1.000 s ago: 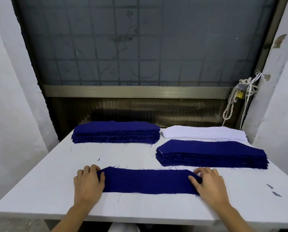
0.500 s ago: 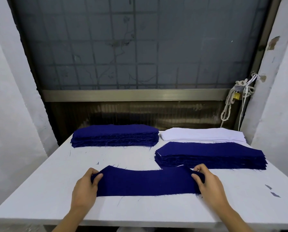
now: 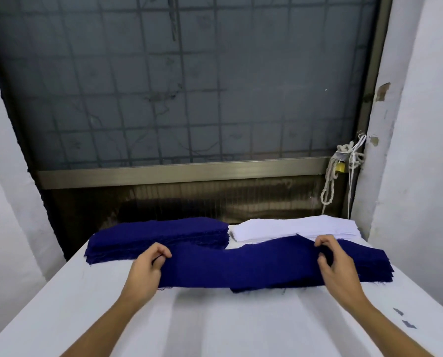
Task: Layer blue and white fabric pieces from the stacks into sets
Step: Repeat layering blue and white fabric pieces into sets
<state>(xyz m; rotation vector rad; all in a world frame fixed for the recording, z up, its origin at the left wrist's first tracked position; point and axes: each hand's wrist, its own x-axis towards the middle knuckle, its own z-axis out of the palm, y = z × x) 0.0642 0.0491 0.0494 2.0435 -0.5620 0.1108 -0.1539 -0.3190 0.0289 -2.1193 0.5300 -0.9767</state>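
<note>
A long dark blue fabric piece (image 3: 241,266) hangs lifted above the white table (image 3: 215,325). My left hand (image 3: 148,266) pinches its left end and my right hand (image 3: 336,264) pinches its right end. Behind it at the back left lies a blue stack (image 3: 158,233). A white stack (image 3: 297,226) sits at the back right. A second blue stack (image 3: 380,266) on the right is mostly hidden by the lifted piece and my right hand.
White walls close in on both sides. A dark gridded window and metal sill stand behind the table, with a rope and padlock (image 3: 340,167) hanging at the right. Small blue scraps (image 3: 405,319) lie near the table's right edge.
Both hands have gripped the ends of the blue piece and raised it off the table, carrying it away from me toward the stacks.
</note>
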